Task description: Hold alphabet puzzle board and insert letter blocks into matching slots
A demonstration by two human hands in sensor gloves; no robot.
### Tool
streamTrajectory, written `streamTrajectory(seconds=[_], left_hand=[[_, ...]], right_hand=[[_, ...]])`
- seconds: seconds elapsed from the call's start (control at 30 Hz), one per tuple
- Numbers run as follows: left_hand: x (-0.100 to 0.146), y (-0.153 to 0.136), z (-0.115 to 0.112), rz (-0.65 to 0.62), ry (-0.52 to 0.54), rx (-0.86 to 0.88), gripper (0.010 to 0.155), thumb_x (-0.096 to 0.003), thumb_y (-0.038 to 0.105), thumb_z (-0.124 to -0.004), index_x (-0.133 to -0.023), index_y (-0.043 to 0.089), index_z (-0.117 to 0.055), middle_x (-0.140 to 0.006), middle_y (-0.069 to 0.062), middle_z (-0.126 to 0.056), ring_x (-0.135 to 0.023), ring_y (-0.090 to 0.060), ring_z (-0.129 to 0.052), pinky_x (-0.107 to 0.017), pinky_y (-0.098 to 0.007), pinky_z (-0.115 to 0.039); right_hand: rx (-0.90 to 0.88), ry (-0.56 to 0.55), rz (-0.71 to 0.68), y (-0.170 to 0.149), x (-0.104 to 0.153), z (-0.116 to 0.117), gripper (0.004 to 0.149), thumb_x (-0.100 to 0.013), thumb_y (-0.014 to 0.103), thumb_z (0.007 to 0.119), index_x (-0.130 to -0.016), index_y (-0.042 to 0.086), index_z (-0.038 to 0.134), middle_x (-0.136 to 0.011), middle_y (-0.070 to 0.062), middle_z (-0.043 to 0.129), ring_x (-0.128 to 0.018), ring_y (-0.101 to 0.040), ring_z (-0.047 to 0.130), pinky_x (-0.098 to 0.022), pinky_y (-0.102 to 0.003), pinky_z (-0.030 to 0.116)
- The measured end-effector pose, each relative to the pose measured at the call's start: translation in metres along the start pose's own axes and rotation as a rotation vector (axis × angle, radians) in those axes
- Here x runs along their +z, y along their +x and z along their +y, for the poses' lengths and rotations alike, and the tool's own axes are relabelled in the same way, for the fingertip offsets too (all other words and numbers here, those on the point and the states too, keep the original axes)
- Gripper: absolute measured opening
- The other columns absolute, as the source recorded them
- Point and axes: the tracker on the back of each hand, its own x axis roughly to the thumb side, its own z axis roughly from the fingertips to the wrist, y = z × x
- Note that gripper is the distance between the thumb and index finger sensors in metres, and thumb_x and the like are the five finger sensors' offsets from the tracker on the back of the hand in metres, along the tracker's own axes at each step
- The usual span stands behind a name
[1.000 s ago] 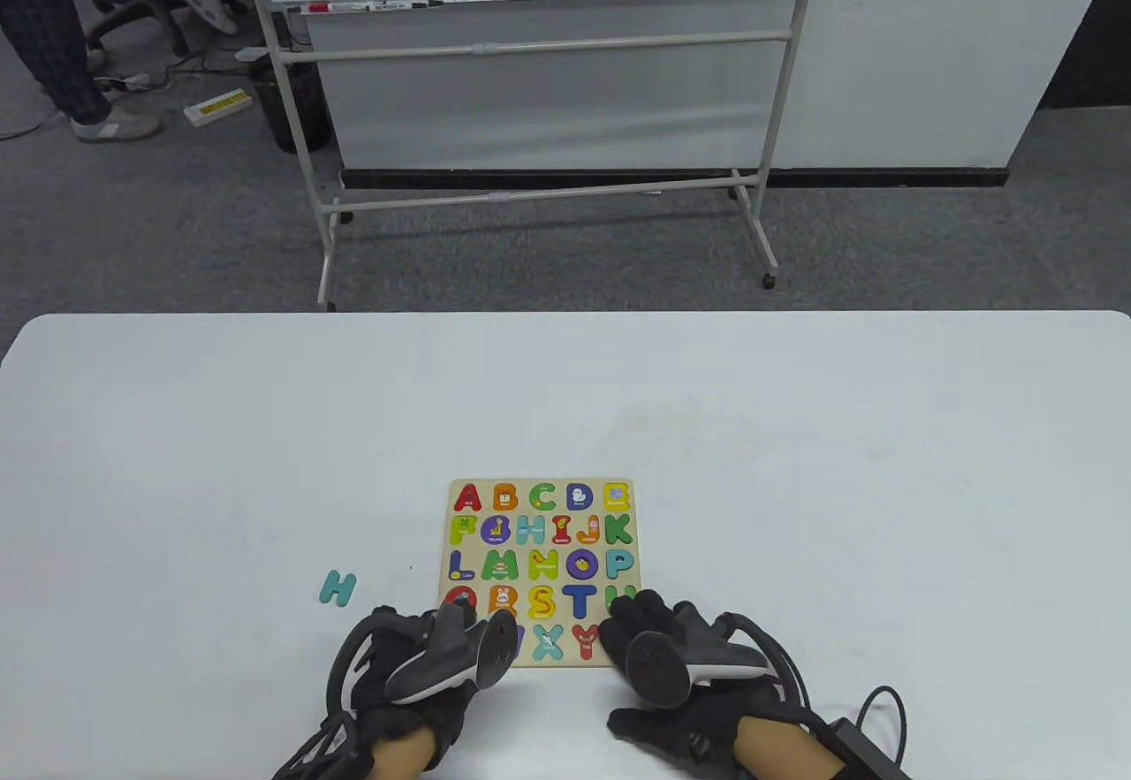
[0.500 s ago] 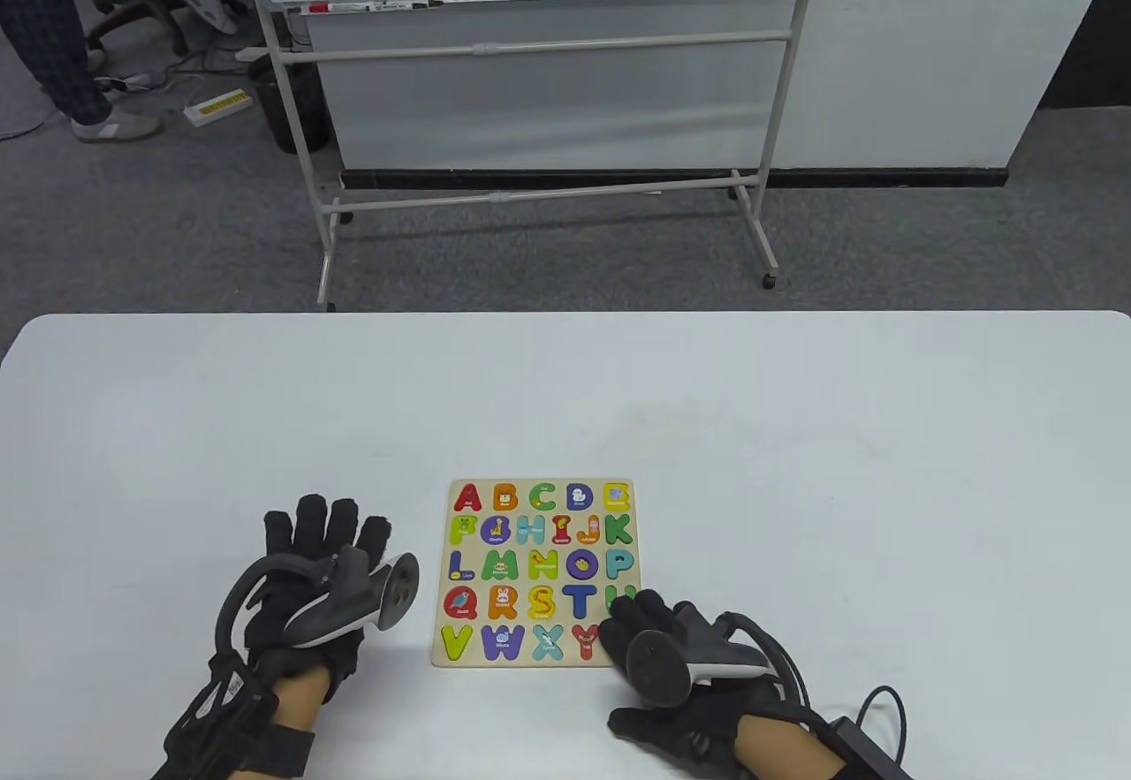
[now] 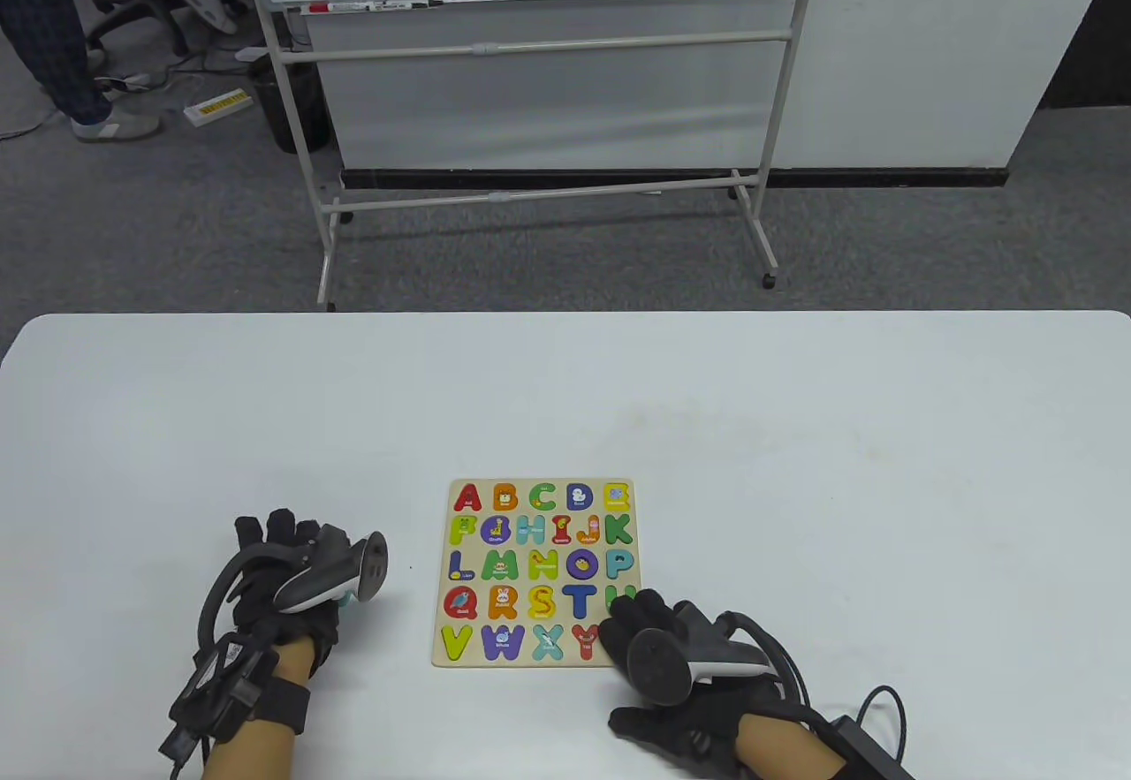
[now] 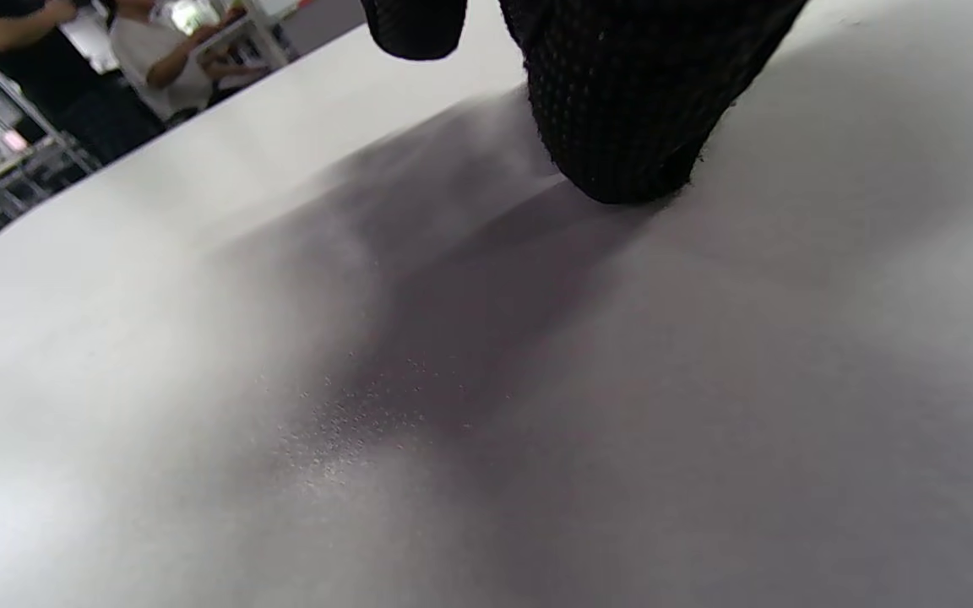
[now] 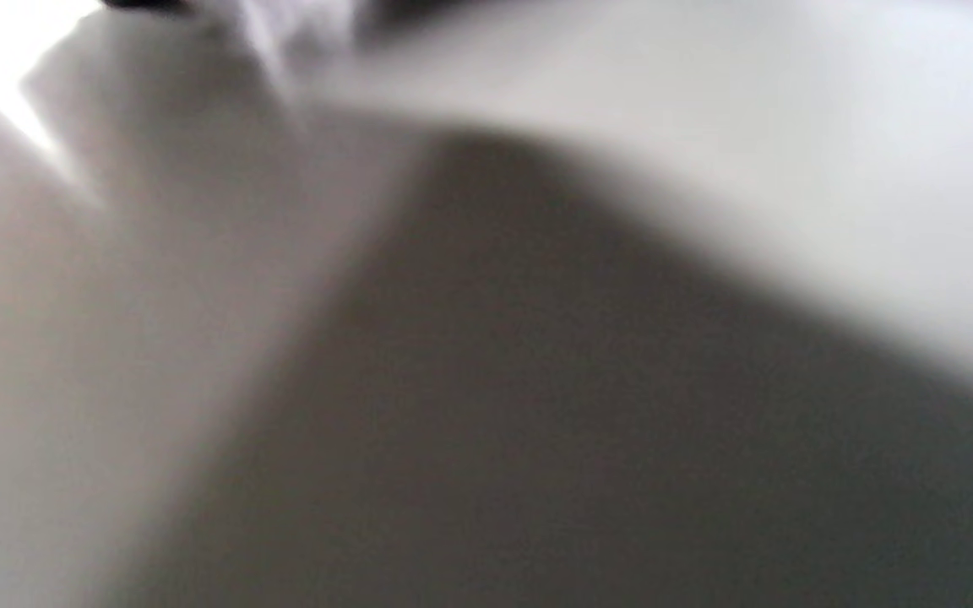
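Teal H block (image 3: 351, 596), probably light, stiff and slick-faced, peeking out under left hand (image 3: 283, 577) just left of puzzle board (image 3: 536, 572), grip impossible to tell, best pinched by its edges; right hand (image 3: 658, 639) resting flat on board's near right corner.
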Motion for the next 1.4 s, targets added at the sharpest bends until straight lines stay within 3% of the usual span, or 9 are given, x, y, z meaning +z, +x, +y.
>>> streamTrajectory(seconds=[0.7, 1.1, 1.4], left_hand=[[-0.004, 0.005, 0.006, -0.009, 0.117, 0.034, 0.055, -0.0470, 0.039, -0.082, -0.099, 0.024, -0.069, -0.098, -0.011, -0.080, -0.099, -0.044, -0.076, -0.071, -0.074, -0.038], [-0.003, 0.002, 0.002, 0.017, 0.156, 0.203, 0.055, -0.0489, 0.041, -0.081, -0.100, 0.026, -0.067, -0.098, -0.013, -0.077, -0.097, -0.046, -0.076, -0.070, -0.075, -0.039], [-0.004, 0.033, 0.034, -0.057, 0.228, 0.210, 0.056, -0.0488, 0.041, -0.081, -0.100, 0.025, -0.065, -0.100, -0.014, -0.075, -0.098, -0.046, -0.074, -0.071, -0.075, -0.038]], right_hand=[[-0.012, 0.008, -0.002, -0.001, 0.000, 0.000, 0.092, -0.050, 0.071, 0.042, -0.104, 0.023, -0.015, -0.110, -0.008, -0.023, -0.102, -0.037, -0.019, -0.071, -0.061, 0.003], [-0.012, 0.008, -0.002, -0.001, 0.000, 0.000, 0.092, -0.051, 0.071, 0.042, -0.104, 0.023, -0.015, -0.110, -0.007, -0.023, -0.102, -0.037, -0.019, -0.071, -0.061, 0.003], [-0.013, 0.008, -0.001, -0.001, 0.000, 0.000, 0.092, -0.051, 0.071, 0.042, -0.104, 0.023, -0.015, -0.110, -0.008, -0.022, -0.102, -0.037, -0.019, -0.071, -0.061, 0.002]])
